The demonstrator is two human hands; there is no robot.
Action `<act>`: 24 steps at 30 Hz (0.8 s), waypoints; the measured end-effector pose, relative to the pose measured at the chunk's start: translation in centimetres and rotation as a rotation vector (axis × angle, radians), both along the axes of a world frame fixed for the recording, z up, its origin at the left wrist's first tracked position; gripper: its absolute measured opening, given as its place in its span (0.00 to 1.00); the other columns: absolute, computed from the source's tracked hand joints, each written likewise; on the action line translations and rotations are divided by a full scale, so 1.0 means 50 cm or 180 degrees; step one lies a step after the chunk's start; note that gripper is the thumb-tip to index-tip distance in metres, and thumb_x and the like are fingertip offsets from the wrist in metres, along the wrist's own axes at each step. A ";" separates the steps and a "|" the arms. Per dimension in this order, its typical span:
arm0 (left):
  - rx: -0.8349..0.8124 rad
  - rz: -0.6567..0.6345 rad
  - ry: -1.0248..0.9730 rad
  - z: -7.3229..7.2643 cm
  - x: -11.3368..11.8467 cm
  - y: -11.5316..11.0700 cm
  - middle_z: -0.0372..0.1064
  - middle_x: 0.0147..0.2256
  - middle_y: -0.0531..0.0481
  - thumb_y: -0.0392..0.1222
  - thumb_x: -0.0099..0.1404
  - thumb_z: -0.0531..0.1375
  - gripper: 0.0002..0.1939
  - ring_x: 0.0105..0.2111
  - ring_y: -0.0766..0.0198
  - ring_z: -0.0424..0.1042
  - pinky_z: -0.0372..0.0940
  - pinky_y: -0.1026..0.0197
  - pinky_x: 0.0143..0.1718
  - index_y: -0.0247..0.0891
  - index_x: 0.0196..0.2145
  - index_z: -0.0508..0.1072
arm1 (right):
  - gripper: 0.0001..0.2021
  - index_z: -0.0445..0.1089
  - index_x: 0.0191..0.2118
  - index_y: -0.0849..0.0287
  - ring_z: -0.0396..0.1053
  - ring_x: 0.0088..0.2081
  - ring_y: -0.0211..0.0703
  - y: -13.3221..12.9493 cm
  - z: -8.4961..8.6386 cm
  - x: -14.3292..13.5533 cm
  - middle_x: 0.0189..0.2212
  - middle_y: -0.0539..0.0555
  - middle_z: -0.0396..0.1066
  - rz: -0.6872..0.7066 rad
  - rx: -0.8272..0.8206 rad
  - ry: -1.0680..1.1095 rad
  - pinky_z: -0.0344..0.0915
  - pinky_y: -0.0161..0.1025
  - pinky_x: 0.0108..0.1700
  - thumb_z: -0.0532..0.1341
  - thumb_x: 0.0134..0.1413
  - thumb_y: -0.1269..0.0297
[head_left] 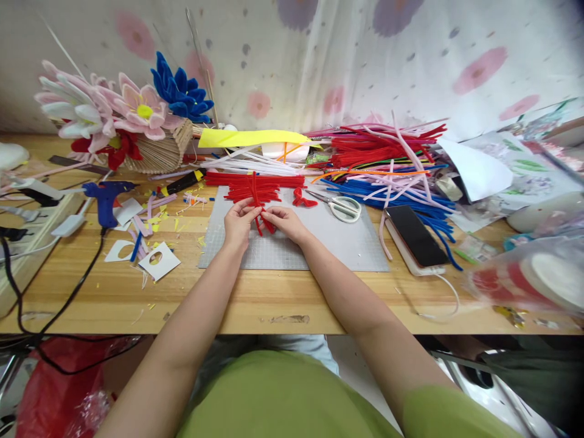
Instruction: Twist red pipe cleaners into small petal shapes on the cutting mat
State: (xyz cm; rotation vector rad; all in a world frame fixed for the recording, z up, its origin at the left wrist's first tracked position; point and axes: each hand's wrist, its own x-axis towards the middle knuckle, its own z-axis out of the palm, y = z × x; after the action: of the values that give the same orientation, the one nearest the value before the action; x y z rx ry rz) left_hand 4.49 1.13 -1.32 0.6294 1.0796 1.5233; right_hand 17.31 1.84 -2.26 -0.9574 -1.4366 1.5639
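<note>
Both hands meet over the grey cutting mat (292, 258). My left hand (241, 224) pinches red pipe cleaners (254, 188), one of which sticks up above the fingertips. From the right, my right hand (285, 222) closes its fingertips on the same red pieces, whose lower ends show between the hands. Behind them lies a row of red pipe cleaners (219, 180) along the mat's back edge. A small red shaped piece (303, 198) rests right of the hands, beside scissors (344, 209) with pale handles.
A blue glue gun (106, 201), its cable and paper scraps (159, 260) lie left. Fuzzy flowers (141, 109) stand at the back left. Red (383, 146) and blue pipe cleaners (410, 204) are heaped back right, near a phone (417, 236) on a white block.
</note>
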 end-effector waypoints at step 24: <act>-0.0318 -0.0817 0.0351 0.000 0.001 -0.009 0.70 0.20 0.50 0.41 0.46 0.68 0.10 0.21 0.68 0.68 0.64 0.65 0.27 0.31 0.25 0.76 | 0.15 0.62 0.24 0.61 0.60 0.22 0.32 0.005 -0.013 -0.002 0.20 0.49 0.67 0.0136 0.0614 -0.0617 0.57 0.32 0.29 0.53 0.53 0.55</act>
State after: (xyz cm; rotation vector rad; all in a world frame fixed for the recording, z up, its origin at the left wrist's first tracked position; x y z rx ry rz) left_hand 4.57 0.69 -1.30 0.7588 1.1049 1.2183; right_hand 17.19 2.09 -2.92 -0.9887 -1.7190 1.3621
